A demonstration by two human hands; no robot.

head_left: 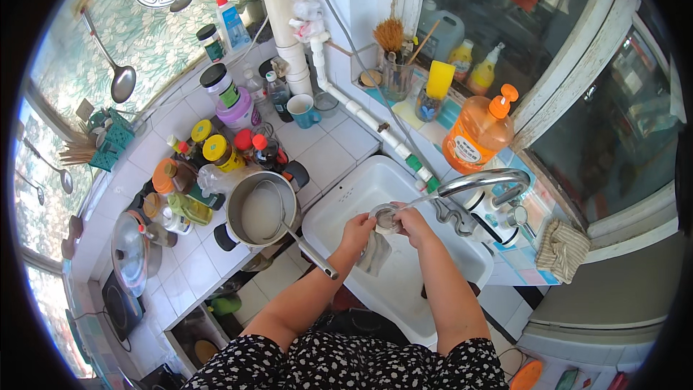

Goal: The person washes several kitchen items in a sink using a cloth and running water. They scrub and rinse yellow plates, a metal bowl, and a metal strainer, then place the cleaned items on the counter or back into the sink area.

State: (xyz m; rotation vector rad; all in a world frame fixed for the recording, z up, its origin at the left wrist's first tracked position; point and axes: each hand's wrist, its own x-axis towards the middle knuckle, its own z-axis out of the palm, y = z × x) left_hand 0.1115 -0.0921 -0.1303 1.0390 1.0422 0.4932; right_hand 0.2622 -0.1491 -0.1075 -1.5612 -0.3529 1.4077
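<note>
Over the white sink, my left hand and my right hand grip a small round clear glass cup from its two sides. The curved metal faucet reaches over from the right, its spout end close to the cup. A thin stream seems to run from the spout toward the cup. Below my fingers a greyish, see-through patch shows in the basin; I cannot tell what it is. Fingers partly cover the cup's lower part.
Left of the sink stands a steel pot with a long-handled ladle jutting toward my left forearm. Behind the faucet is an orange pump bottle. A folded striped cloth lies at right. Several jars and a blue mug line the tiled counter.
</note>
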